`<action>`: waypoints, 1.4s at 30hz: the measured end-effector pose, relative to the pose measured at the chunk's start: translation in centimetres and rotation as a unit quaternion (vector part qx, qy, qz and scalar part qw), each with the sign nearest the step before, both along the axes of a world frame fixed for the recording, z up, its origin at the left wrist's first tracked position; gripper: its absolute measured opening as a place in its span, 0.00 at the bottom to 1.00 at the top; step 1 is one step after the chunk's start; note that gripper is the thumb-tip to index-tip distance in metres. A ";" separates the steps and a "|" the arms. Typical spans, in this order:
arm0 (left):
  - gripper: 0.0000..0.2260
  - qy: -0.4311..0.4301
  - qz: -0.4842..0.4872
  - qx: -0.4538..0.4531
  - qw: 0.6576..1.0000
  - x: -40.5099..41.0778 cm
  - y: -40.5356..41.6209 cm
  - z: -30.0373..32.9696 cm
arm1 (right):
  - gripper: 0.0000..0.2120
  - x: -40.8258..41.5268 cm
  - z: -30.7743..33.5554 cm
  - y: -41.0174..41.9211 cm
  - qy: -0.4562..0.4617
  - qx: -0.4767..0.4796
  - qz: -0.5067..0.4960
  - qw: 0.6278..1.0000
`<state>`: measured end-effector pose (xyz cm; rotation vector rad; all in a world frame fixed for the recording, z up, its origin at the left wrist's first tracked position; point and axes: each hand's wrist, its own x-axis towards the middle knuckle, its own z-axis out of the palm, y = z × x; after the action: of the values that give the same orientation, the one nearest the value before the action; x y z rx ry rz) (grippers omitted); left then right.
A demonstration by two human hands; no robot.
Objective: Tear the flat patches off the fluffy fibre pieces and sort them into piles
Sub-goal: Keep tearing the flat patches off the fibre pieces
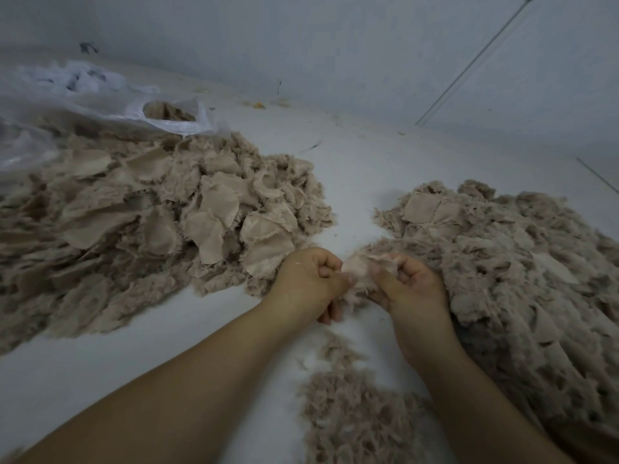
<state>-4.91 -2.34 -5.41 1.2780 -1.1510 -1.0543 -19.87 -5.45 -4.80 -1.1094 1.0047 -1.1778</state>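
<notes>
- Left hand (pixel 310 279): fingers curled tight, thumb and fingertips pinching the left edge of a small fluffy fibre piece (pixel 360 269). The back of the hand faces up; the bare forearm runs in from the near left.
- Right hand (pixel 407 284): fingers curled inward, thumb pressed against the right side of the same fibre piece. The forearm runs in from the near right.
- The fibre piece is held between the two hands, just above the white worktop (pixel 355 169). It is pale pinkish-beige and blurred; whether a flat patch is still attached cannot be told.
- Left pile (pixel 140 222): a large beige heap on the left of the worktop, stretching from the near left toward the middle. Many flat woven patches (pixel 217 202) lie on top of it with fluffy fibre around them. Its nearest edge lies just beside the left hand.
- Right pile (pixel 522 272): a large heap of fluffy fibre on the right, with a few flat patches near its far edge. The right hand touches its left edge.
- Near pile (pixel 351 406): a smaller scatter of loose fluff lies between the two forearms, near the camera.
- Clear plastic bag (pixel 174 118): lies at the far left behind the left pile, mouth open, with beige fibre inside.
- A pale wall (pixel 335 38) rises behind the worktop.
</notes>
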 end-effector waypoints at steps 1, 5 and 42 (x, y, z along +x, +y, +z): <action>0.08 0.008 -0.003 0.005 1.000 0.0 0.0 0.0 | 0.03 0.0 0.1 0.0 -0.007 0.006 -0.008 1.000; 0.07 0.038 -0.015 -0.008 0.999 0.3 0.1 0.0 | 0.03 0.0 0.0 0.0 0.011 -0.007 0.010 1.000; 0.11 0.040 0.070 0.000 0.997 0.2 0.6 0.3 | 0.13 0.0 -0.1 0.1 0.010 -0.021 0.020 1.000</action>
<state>-4.75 -1.73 -5.09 1.2855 -0.9869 -0.9935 -19.90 -5.33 -4.89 -1.1704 0.9722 -1.1626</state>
